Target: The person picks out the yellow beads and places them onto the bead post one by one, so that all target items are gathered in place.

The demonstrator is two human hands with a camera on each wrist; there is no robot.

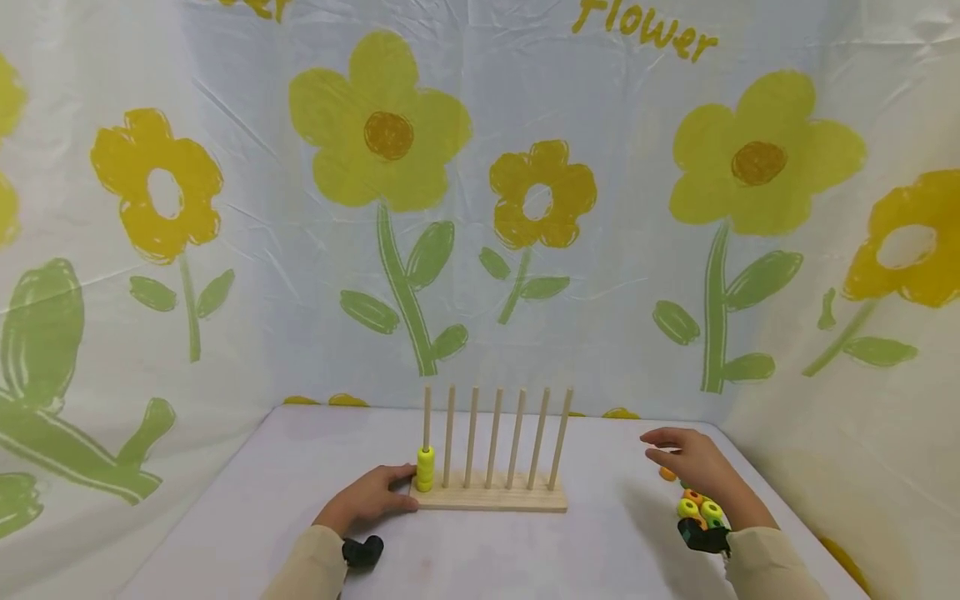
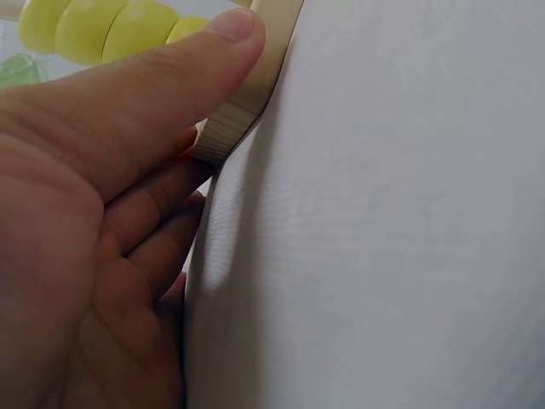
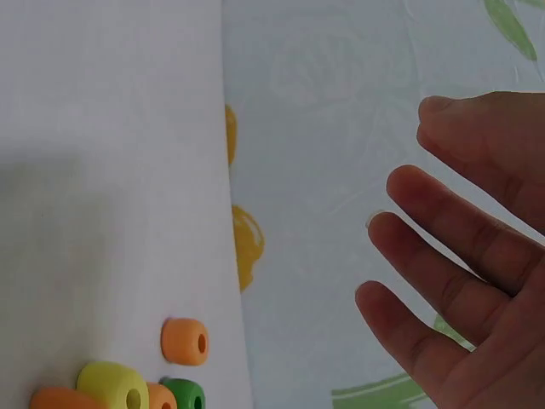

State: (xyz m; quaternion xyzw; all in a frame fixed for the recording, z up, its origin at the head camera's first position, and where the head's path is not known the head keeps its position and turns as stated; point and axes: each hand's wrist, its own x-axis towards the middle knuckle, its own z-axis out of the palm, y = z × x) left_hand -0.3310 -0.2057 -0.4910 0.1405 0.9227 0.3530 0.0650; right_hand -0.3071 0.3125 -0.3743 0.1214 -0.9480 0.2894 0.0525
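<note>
A wooden peg rack [image 1: 491,500] with several upright dowels stands on the white table. Yellow beads [image 1: 425,470] are stacked on its leftmost dowel. My left hand [image 1: 369,498] grips the left end of the base; in the left wrist view the thumb [image 2: 170,72] lies along the front, with the other fingers behind the end. Raised over the right side of the table, my right hand [image 1: 701,465] holds nothing, its fingers spread and slightly bent. Below it lie loose beads: a yellow bead [image 3: 115,385], an orange bead [image 3: 184,342] and a green bead [image 3: 189,394] among them.
A white cloth with printed flowers [image 1: 388,135] hangs behind and at both sides of the table [image 1: 330,442]. Each wrist bears a dark camera, one on the left [image 1: 363,552] and one on the right [image 1: 702,536], which partly covers the bead pile.
</note>
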